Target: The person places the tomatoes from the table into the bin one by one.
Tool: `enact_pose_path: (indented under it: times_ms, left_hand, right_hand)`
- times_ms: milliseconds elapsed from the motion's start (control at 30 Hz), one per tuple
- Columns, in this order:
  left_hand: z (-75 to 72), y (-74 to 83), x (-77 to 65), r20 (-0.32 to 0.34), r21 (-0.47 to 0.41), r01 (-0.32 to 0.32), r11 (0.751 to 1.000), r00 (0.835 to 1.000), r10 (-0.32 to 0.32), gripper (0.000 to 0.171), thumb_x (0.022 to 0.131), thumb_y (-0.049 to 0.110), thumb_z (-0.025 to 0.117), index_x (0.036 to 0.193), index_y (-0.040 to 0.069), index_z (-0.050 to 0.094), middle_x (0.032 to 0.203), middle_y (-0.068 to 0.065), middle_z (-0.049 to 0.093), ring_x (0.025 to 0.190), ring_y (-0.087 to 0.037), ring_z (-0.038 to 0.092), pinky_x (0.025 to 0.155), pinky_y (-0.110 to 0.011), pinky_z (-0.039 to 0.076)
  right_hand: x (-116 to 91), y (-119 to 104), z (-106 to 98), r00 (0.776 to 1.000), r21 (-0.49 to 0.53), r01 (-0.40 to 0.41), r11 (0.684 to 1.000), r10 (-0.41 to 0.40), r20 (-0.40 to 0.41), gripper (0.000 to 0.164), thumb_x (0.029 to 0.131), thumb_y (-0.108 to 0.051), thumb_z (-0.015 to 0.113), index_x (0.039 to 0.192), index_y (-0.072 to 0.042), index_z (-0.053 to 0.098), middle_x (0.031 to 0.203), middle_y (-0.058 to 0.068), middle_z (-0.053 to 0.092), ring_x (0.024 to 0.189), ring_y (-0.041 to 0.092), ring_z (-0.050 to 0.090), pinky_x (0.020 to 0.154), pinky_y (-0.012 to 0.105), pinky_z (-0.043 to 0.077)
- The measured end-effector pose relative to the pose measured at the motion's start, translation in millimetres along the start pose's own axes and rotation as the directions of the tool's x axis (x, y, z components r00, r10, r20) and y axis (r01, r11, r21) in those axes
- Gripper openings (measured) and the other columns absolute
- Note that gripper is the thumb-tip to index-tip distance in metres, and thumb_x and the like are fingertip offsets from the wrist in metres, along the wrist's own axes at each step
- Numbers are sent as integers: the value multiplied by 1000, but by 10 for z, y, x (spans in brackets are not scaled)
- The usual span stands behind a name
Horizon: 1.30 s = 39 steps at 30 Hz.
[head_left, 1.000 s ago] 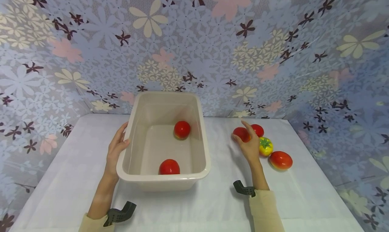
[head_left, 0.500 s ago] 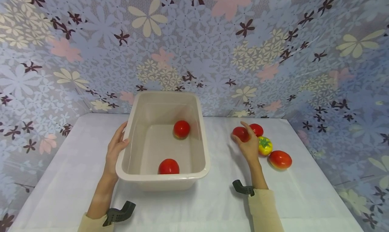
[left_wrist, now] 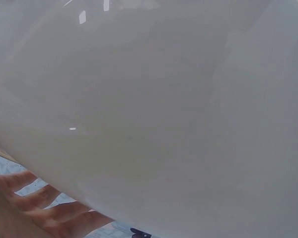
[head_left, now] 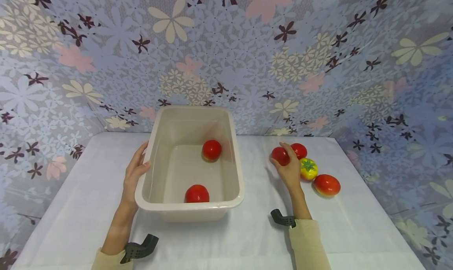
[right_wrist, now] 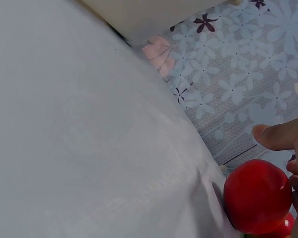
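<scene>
A beige plastic bin (head_left: 190, 206) stands left of centre with one red tomato (head_left: 211, 150) towards its far right and another red tomato (head_left: 197, 194) near its front wall. My left hand (head_left: 133, 176) holds the bin's left side, thumb on the rim, fingers along the outside. My right hand (head_left: 291, 171) is around a red tomato (right_wrist: 257, 196) on the table. Its fingers curl against that tomato, while the right wrist view shows the thumb (right_wrist: 278, 136) extended with a gap beside it. The tomato's underside is hidden.
Just beyond the right hand lie a red tomato (head_left: 299, 150), a yellow tomato (head_left: 308, 169) with a green star-shaped top and a larger orange-red tomato (head_left: 326, 185). White cloth covers the table (head_left: 258, 238). Flower-patterned fabric (head_left: 247, 65) rises behind it.
My right hand's fingers have come down slightly over the tomato. The left hand and the bin have stayed in place.
</scene>
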<state>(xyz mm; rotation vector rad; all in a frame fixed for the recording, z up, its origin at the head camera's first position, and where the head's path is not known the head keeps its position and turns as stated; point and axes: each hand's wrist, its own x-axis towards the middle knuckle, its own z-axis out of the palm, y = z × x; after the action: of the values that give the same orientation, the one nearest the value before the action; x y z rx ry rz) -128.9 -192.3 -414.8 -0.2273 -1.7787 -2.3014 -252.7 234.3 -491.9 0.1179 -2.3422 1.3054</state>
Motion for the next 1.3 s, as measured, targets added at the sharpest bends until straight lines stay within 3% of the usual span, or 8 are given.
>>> enact_pose_path:
  times_ms: [500, 967, 1300]
  left_hand:
    - [8, 9, -10, -6, 16, 14, 1000, 1000, -14, 51, 100, 9, 34, 150, 9, 32, 131, 0, 56, 112, -13, 57, 88, -26, 51]
    - [11, 8, -12, -1, -8, 8, 1000, 1000, -8, 50, 100, 7, 33, 150, 10, 33, 130, 1, 56, 109, -9, 57, 88, -25, 51]
    - [12, 7, -16, -2, 7, 12, 1000, 1000, -12, 51, 100, 8, 33, 151, 10, 31, 133, 0, 54, 113, -12, 56, 89, -25, 51]
  right_hand:
    - [-15, 40, -22, 999, -133, -24, 991, 27, 20, 53, 80, 0, 75, 130, -2, 59, 142, 24, 50, 139, 40, 34, 113, 60, 25]
    - [-18, 90, -40, 993, -286, -9, 958, 42, 107, 52, 79, 11, 64, 128, -3, 60, 149, 21, 41, 143, 39, 27, 115, 62, 19]
    - [-32, 113, -40, 995, -309, 28, 951, 3, 99, 54, 75, 13, 66, 127, -4, 62, 148, 21, 43, 141, 40, 31, 113, 63, 23]
